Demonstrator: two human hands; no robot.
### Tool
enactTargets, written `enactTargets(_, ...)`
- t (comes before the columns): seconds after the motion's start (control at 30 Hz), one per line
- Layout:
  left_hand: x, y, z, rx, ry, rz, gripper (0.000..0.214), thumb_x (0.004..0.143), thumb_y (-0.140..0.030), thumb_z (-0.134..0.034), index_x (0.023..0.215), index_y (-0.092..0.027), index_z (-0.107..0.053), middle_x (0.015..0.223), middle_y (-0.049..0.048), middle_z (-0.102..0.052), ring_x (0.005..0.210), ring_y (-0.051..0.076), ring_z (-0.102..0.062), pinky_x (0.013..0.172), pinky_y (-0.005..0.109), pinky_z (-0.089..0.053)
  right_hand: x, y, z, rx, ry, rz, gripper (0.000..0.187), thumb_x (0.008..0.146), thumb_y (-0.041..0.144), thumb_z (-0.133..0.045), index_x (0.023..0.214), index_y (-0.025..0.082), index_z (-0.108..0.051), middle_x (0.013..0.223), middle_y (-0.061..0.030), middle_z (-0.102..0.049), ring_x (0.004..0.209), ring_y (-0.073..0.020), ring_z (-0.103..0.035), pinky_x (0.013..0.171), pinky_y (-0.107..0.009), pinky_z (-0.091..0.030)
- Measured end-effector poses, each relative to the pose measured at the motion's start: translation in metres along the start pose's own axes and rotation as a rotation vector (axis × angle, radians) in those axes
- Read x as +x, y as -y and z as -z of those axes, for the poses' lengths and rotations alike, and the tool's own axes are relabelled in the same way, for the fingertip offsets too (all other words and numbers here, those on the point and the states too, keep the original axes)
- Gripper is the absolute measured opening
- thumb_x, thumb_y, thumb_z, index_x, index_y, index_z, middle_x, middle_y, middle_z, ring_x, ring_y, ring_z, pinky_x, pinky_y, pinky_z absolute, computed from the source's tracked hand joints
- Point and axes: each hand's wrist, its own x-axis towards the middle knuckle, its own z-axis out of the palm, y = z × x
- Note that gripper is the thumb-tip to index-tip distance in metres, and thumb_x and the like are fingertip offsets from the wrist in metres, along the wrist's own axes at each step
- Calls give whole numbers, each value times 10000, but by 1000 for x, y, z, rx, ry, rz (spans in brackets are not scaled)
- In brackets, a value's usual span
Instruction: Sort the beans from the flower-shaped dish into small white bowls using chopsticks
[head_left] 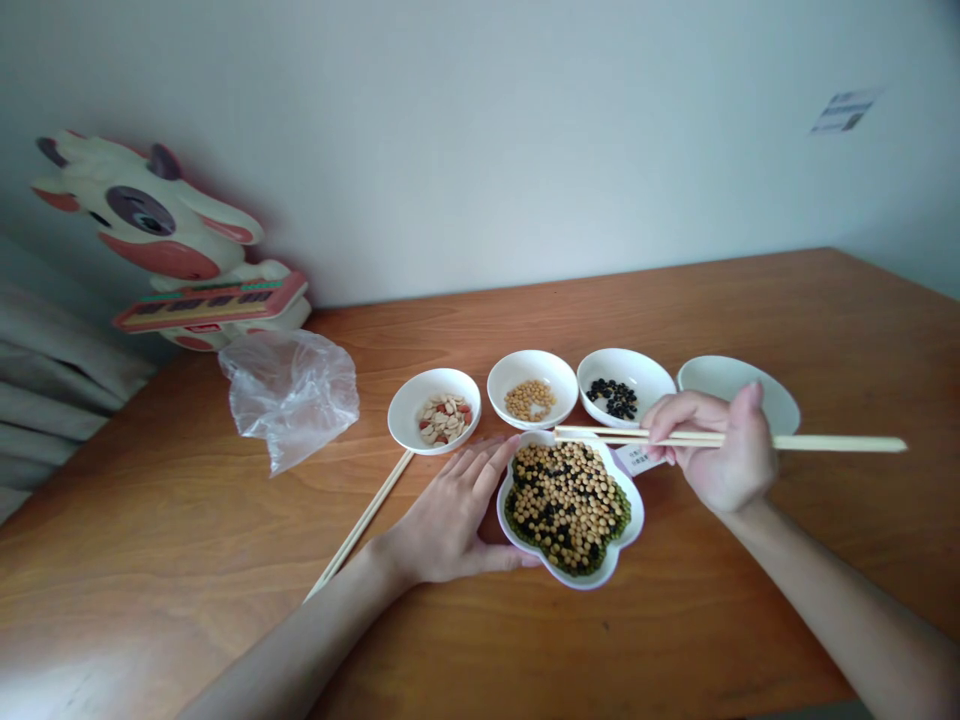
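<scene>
My left hand (457, 515) holds the left side of a white, flower-shaped bowl (592, 580), fingers along the rim and thumb lower down. Mixed yellow beans (577, 500), black beans and small green beans fill it. My right hand (716, 450) is closed around a pair of wooden chopsticks (832, 443). Their tips lie close together over the bowl's far rim; I cannot make out any bean between them. Behind stand white bowls: one with peanuts and pale seeds (405, 405), one with yellow beans (551, 372), one with black beans (649, 380).
A fourth white bowl (716, 378) stands partly behind my right hand. A small printed label (636, 460) lies beside the flower-shaped bowl. Another pair of chopsticks (367, 515) rests near my left forearm. A clear plastic bag (296, 395) and a cow-shaped toy keyboard (187, 250) are at the left.
</scene>
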Motion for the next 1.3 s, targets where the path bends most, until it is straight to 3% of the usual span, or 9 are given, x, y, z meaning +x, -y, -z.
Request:
enactTargets(0.07,0,0,-1,-2,-3,-2,1193,809,-755,-726,1674,-205,-118,1651,191,-368,1518,378,-377,1273,565,-321,4,2,-6,27,-113,37,764,1013,732,-272,666,213,-713,605,-84,-645,534,-201,-580,499,-337,-390)
enactTargets(0.13,0,1,-1,-3,-7,-4,1201,805,-755,-731,1676,-207,-113,1650,195,-368,1514,385,-382,1267,573,-330,8,1,-9,19,-135,46,745,1008,733,-289,701,210,-723,607,-79,-648,554,-206,-587,514,-336,-392)
enactTargets(0.4,1,-2,2,-18,-13,-3,1189,814,-739,-733,1679,-218,-106,1634,202,-392,1499,391,-415,1250,572,-367,7,-2,6,8,-48,43,743,1014,716,-280,728,214,-747,682,-82,-671,579,-205,-591,514,-334,-404)
enactTargets(0.5,0,-3,2,-20,-14,4,1197,804,-748,-736,1677,-213,-117,1635,207,-389,1506,394,-406,1257,579,-353,6,-1,12,-30,48,12,766,1021,715,-239,718,219,-736,656,-75,-654,563,-202,-573,509,-336,-388)
enactTargets(0.63,0,-2,1,-32,-12,9,1208,803,-759,-728,1679,-199,-112,1649,208,-369,1518,384,-389,1270,574,-328,3,-5,18,-178,214,-34,795,1028,717,-180,722,219,-720,620,-72,-635,564,-207,-555,516,-343,-385)
enactTargets(0.77,0,-1,2,-69,-19,-3,1202,805,-753,-731,1680,-205,-117,1647,207,-373,1512,382,-399,1264,565,-337,1,-11,21,-369,299,-58,720,1074,622,-209,779,222,-731,647,-65,-675,596,-207,-597,545,-340,-440)
enactTargets(1.3,0,1,-1,-64,-35,-7,1189,797,-750,-741,1676,-210,-148,1637,205,-392,1496,390,-418,1253,584,-343,-9,-9,-1,-391,334,14,612,1108,499,-312,795,200,-744,666,-62,-695,585,-180,-606,548,-320,-462)
